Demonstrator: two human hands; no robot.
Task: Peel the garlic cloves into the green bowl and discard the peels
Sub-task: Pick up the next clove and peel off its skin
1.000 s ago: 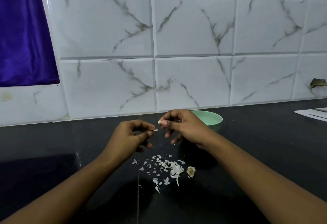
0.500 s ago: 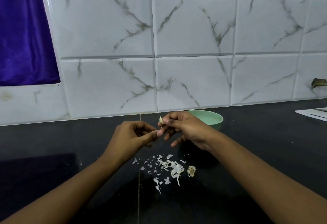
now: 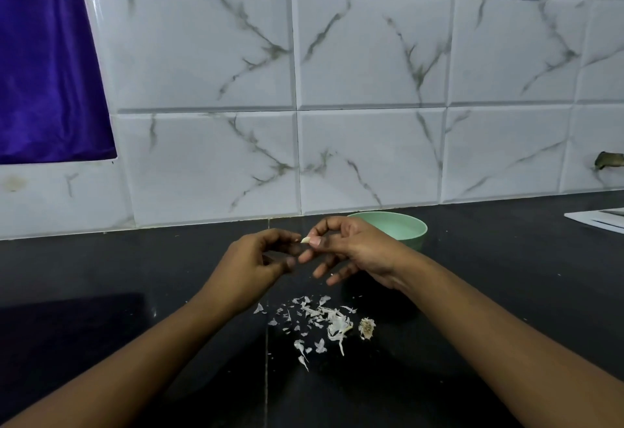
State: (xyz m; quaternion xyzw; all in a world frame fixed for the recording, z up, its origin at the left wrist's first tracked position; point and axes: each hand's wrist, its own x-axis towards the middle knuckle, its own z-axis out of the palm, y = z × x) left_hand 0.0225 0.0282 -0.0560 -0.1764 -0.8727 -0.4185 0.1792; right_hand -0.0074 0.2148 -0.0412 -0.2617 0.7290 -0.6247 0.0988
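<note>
My right hand (image 3: 351, 248) pinches a small pale garlic clove (image 3: 305, 240) between thumb and forefinger, held above the dark counter. My left hand (image 3: 260, 262) is just left of it, fingers curled, fingertips at the clove's tip. The green bowl (image 3: 410, 226) stands behind my right hand near the wall; its inside is mostly hidden. A scatter of white garlic peels (image 3: 317, 321) lies on the counter below my hands, with a dry root end (image 3: 367, 328) at its right.
The black counter (image 3: 135, 275) runs up to a white marble-tiled wall (image 3: 371, 89). A white flat object (image 3: 597, 219) lies at the far right edge. A purple cloth (image 3: 44, 72) hangs at the upper left.
My hands have come together: the left hand, which held a bit of peel apart from the clove, now has its fingertips at the clove in my right hand.
</note>
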